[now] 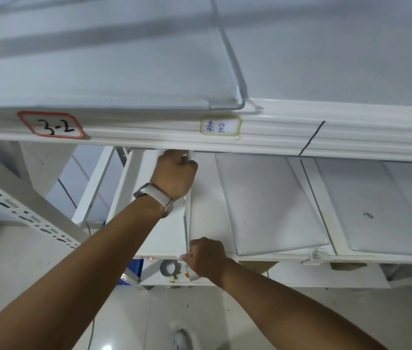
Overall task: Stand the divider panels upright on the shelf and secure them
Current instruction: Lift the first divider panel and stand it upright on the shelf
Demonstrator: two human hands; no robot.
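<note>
A clear divider panel (186, 218) stands edge-on and upright on the white shelf (210, 188), just below the upper shelf's front beam. My left hand (175, 176), with a white watch on its wrist, grips the panel's top end under that beam. My right hand (206, 257) is closed on the panel's bottom front corner at the shelf's front lip; what it pinches there is hidden by the fingers. Two more clear panels (270, 203) (386, 208) lie flat on the shelf to the right.
The upper shelf beam (275, 132) carries a red-framed label "3-2" (52, 126) and a yellow-framed handwritten label (220, 126). A clear clip (317, 253) sits on the front lip at right. A perforated grey upright (23, 213) slants at left. A tape roll (170, 267) lies below.
</note>
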